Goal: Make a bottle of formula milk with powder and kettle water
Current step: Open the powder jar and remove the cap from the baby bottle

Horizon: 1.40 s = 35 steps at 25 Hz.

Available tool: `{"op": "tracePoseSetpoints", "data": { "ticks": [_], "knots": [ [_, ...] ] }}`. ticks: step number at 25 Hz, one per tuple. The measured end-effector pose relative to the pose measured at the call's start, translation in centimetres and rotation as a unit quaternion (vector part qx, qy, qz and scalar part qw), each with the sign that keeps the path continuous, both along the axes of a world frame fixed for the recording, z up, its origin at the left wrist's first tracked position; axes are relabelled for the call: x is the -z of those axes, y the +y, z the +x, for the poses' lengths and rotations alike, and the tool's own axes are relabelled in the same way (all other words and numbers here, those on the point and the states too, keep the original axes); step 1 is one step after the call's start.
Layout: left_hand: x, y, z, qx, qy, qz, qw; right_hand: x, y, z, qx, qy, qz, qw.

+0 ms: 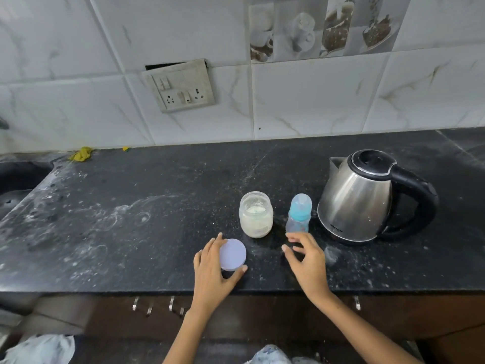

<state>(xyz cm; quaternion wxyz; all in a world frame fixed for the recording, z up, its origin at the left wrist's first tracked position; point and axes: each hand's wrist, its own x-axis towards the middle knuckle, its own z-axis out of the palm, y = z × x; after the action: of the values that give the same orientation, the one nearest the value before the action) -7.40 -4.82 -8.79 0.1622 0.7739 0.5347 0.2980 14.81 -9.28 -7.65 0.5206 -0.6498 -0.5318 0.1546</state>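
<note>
An open glass jar of pale formula powder [256, 214] stands on the black countertop [131, 219]. Just right of it is a small baby bottle [299, 214] with a blue collar and clear cap, upright. A steel kettle [359, 195] with a black lid and handle stands further right, lid closed. My left hand [214, 269] holds the jar's round lavender lid [232, 254] low over the counter, in front of the jar. My right hand [305, 256] hovers with fingers spread just in front of the bottle, holding nothing.
A sink [15, 179] lies at the far left. A yellow cloth [81, 153] sits by the back wall. A switch and socket plate [181, 86] hangs on the tiled wall. Drawer handles [157, 306] run below the counter's front edge. Powder dust streaks the counter.
</note>
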Motion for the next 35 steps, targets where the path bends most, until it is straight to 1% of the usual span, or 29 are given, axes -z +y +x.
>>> {"op": "tracePoseSetpoints", "data": {
  "ticks": [2,4,5,7,9,11,13,15,17,20,23,25,26,27,28,31,32,33,35],
  "knots": [
    [-1.7,-0.2,1.6,0.02,-0.047,0.023,0.998,0.1,-0.1,0.9,0.042,0.016,0.027,0.999],
    [-3.6,-0.1,4.3,0.057,-0.099,0.026,0.993,0.1,0.3,1.8,0.088,0.033,0.038,0.995],
    [-4.4,0.2,5.8,0.082,-0.125,0.023,0.989,0.1,0.6,2.2,0.1,0.047,0.031,0.993],
    [-5.8,1.3,8.7,0.138,-0.157,0.003,0.978,0.2,1.5,2.8,0.09,0.077,-0.001,0.993],
    [-6.9,3.1,11.1,0.199,-0.142,-0.043,0.969,0.3,2.6,3.1,0.056,0.085,-0.034,0.994],
    [-7.5,5.1,12.8,0.25,-0.089,-0.085,0.96,0.5,3.7,3.3,0.024,0.085,-0.051,0.995],
    [-7.7,6.8,13.9,0.292,-0.06,-0.094,0.95,0.7,4.7,3.6,0.005,0.097,-0.054,0.994],
    [-7.8,7.9,14.4,0.311,-0.061,-0.087,0.944,0.8,5.3,4.2,-0.017,0.111,-0.07,0.991],
    [-8.0,8.7,14.6,0.314,-0.073,-0.082,0.943,1.1,5.6,4.7,-0.035,0.108,-0.084,0.99],
    [-7.9,8.8,15.1,0.303,-0.084,-0.069,0.947,1.8,5.7,5.0,-0.027,0.087,-0.081,0.993],
    [-7.2,7.3,16.1,0.217,-0.081,-0.039,0.972,2.3,6.0,4.7,0.01,0.061,-0.06,0.996],
    [-7.2,6.4,17.0,0.139,-0.018,0.0,0.99,2.3,6.2,4.5,0.035,0.046,-0.057,0.997],
    [-7.5,6.4,17.3,0.108,0.025,0.014,0.994,2.2,6.3,4.4,0.046,0.042,-0.054,0.997],
    [-8.0,6.6,17.4,0.098,0.058,0.011,0.993,2.2,6.4,4.5,0.051,0.046,-0.052,0.996],
    [-8.5,7.1,17.2,0.117,0.071,-0.007,0.991,2.2,6.5,4.6,0.05,0.058,-0.05,0.996],
    [-9.5,8.5,16.1,0.252,0.056,-0.088,0.962,2.2,6.6,5.1,0.038,0.103,-0.049,0.993],
    [-9.7,8.7,15.7,0.269,0.051,-0.092,0.957,2.2,6.7,5.1,0.042,0.109,-0.05,0.992],
    [-9.7,8.4,15.6,0.258,0.045,-0.075,0.962,2.2,6.8,5.0,0.051,0.111,-0.05,0.991],
    [-9.6,7.6,16.1,0.186,0.032,-0.033,0.982,2.2,6.8,4.8,0.08,0.1,-0.051,0.99]
  ]
}}
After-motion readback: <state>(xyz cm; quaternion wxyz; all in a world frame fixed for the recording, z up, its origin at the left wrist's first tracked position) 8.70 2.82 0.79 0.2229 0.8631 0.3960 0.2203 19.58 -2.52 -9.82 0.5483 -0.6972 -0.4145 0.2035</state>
